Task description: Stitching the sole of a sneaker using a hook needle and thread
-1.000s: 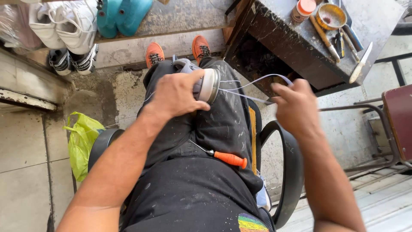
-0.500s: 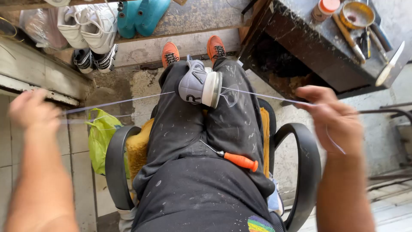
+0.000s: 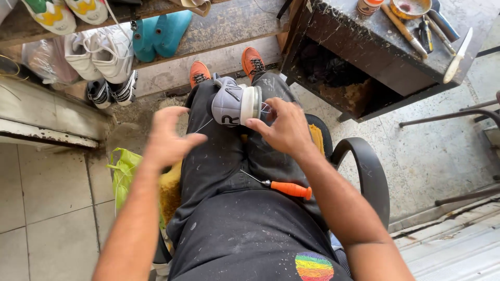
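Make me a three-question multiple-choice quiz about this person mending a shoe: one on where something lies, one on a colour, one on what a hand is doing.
1. Where does the awl lie?
A. on the person's lap
B. on the workbench
C. on the floor tiles

2. What colour is the awl's handle?
A. blue
B. orange
C. green

3. What is the right hand doing?
A. hanging free at the side
B. gripping the chair's armrest
C. touching the sole edge of the grey shoe

Answers:
1. A, it rests on the dark trousers.
2. B, the handle is plainly orange.
3. C, its fingertips meet the pale sole, while the left hand hovers open nearby.
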